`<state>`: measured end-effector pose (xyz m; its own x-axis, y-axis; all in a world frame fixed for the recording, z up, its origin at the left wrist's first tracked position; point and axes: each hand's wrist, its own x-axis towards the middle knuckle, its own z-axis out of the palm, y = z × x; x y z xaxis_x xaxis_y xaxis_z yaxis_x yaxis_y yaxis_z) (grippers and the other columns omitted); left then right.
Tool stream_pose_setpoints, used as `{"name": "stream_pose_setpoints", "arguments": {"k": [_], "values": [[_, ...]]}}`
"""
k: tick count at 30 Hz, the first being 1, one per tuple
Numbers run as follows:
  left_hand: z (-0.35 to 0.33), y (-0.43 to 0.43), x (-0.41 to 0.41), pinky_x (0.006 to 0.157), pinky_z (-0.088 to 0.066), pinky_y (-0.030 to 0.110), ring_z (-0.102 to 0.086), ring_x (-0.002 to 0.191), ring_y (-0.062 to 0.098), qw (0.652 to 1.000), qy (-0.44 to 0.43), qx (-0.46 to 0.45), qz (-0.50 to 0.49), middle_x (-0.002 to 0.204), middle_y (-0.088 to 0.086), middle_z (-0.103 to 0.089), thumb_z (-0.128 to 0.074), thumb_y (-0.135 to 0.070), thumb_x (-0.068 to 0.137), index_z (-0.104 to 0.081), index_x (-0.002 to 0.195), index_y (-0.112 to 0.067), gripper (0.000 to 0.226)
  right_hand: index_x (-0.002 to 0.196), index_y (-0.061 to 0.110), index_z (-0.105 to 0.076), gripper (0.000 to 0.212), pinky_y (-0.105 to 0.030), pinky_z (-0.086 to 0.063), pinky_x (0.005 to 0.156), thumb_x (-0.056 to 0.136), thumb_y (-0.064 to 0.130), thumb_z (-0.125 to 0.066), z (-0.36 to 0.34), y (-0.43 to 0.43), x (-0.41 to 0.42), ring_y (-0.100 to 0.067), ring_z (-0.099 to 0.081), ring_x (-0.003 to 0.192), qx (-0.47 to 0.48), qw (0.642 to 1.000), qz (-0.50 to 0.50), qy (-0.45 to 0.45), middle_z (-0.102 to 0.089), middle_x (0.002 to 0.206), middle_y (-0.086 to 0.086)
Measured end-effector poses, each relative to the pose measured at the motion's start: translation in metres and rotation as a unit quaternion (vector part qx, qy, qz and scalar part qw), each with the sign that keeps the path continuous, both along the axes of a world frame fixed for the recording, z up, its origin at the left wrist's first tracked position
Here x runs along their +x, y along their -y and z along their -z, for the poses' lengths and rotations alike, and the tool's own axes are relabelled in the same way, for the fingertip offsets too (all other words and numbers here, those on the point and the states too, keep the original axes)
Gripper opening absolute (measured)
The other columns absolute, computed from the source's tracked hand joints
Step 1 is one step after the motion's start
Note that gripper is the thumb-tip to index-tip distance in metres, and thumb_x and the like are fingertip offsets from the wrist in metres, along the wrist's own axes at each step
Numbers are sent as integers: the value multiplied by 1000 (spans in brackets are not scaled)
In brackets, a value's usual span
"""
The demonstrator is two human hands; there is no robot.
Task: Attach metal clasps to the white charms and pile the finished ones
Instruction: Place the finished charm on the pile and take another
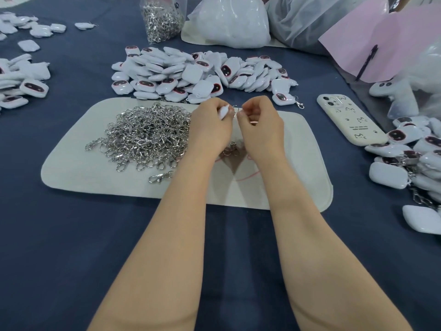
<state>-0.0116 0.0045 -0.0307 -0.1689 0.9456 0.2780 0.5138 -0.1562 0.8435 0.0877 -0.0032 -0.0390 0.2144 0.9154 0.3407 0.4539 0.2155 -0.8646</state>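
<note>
One white charm (224,113) gripped by left hand (210,126), right hand (261,126) pinching clasp (235,108), clasp heap (148,134) beside, phone (350,120) apart

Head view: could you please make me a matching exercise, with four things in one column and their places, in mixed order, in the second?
Things
1. loose clasps
2. phone
3. pen
4. white charm

Places
A. on the pink sheet
B. in the left hand
C. heaped on the pale mat
D. on the blue cloth, right of the mat

Pairs: 1-C, 2-D, 3-A, 4-B
</note>
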Motion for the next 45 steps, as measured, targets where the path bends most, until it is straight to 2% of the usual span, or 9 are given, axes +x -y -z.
{"name": "stream_pose_setpoints", "arguments": {"k": [6,24,28,37,45], "values": [[0,1,1,60,-30,15,-51,77,14,1000,-20,-1,5,82,-4,-57,-56,-18,92,-65,97,-12,12,86,19,-55,9,-8,-40,68,87,11,-60,0,-1,-1,2,-50,71,-8,1000,14,16,-59,87,6],[0,2,2,62,-29,15,-49,79,14,998,-55,13,3,84,-5,-54,-55,-17,92,-65,98,-11,13,88,18,-56,9,-16,-45,74,87,9,-59,-2,1,-4,-7,-55,76,-10,1000,20,-1,-64,92,-1],[1,2,2,63,-28,15,-48,78,14,998,-62,9,-2,85,-5,-53,-55,-17,92,-64,99,-11,13,87,17,-55,9,-12,-42,69,87,9,-59,-2,2,-4,-3,-51,72,-9,1000,19,2,-61,87,3],[1,2,4,62,-27,15,-47,79,13,998,-65,4,-11,87,-5,-52,-53,-19,93,-63,100,-12,14,89,17,-53,8,-21,-45,75,89,11,-58,-2,2,-5,-9,-53,78,-11,1000,20,3,-61,90,1],[1,1,4,62,-27,15,-46,79,12,997,-71,9,-10,86,-5,-52,-54,-17,93,-64,100,-11,14,87,17,-54,9,-16,-43,72,88,10,-59,0,1,-5,-3,-50,73,-8,1000,22,-4,-59,86,5]]}}
